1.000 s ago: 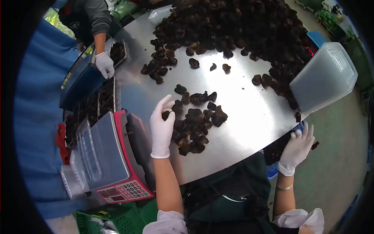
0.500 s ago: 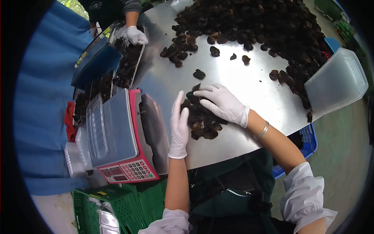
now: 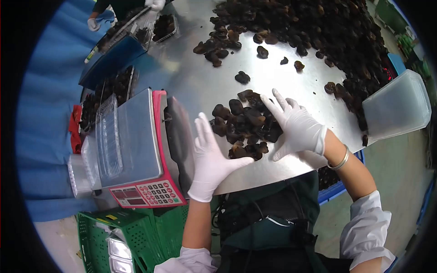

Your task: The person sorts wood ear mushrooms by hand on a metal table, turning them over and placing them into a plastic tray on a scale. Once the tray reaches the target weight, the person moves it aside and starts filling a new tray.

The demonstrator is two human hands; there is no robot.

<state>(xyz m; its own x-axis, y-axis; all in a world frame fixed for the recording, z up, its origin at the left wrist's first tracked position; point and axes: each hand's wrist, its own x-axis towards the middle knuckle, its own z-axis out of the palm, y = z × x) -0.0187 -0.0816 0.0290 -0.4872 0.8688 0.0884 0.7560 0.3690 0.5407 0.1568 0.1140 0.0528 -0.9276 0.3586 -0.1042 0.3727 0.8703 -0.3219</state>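
Note:
A small heap of dark brown wood ear mushrooms [image 3: 246, 119] lies on the metal table in front of me. My left hand [image 3: 210, 157], in a white glove, is at the heap's left side with fingers stretched and the thumb pointing toward its near edge. On the right side, my right hand [image 3: 298, 125], also gloved, has its fingers spread against or close beside the heap. Neither hand holds anything. A single mushroom [image 3: 242, 77] lies a little beyond the heap.
A large pile of mushrooms [image 3: 314, 27] covers the table's far side. A pink-framed scale [image 3: 132, 141] with a clear plastic tray [image 3: 109, 136] stands left. A translucent tub [image 3: 396, 107] is at right, green crates [image 3: 123, 241] below. A co-worker's gloved hand [image 3: 93, 24] shows at upper left.
My hands have moved apart to the two sides, uncovering the small heap. The co-worker's hand has moved up and away, and a filled tray now shows near it.

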